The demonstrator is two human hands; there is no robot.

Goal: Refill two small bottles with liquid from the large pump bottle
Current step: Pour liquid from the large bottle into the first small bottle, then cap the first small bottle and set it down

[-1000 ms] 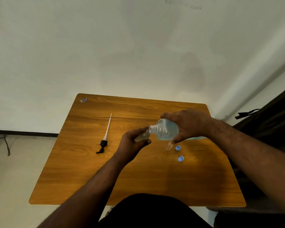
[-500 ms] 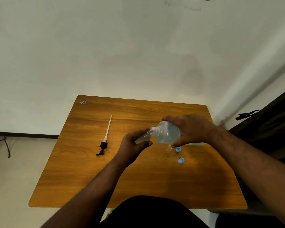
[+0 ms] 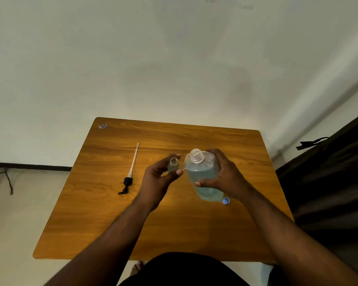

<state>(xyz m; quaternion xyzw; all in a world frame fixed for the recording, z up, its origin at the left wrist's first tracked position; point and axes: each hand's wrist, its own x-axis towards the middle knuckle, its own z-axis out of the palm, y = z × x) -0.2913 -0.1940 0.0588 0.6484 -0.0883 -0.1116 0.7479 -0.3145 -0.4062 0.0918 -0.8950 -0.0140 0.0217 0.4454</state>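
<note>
Head view, obs.: — left hand pinches the small bottle upright, mouth open; right hand grips the large bottle, fingers wrapped round it, neck up, above the table.

Reply: — pump lies well to the left; one blue cap just beside the large bottle's base (second small bottle not visible).

Obs.: For a clean pour, I'd bring the necks lip to lip, tilt slowly, and watch the level.
</note>
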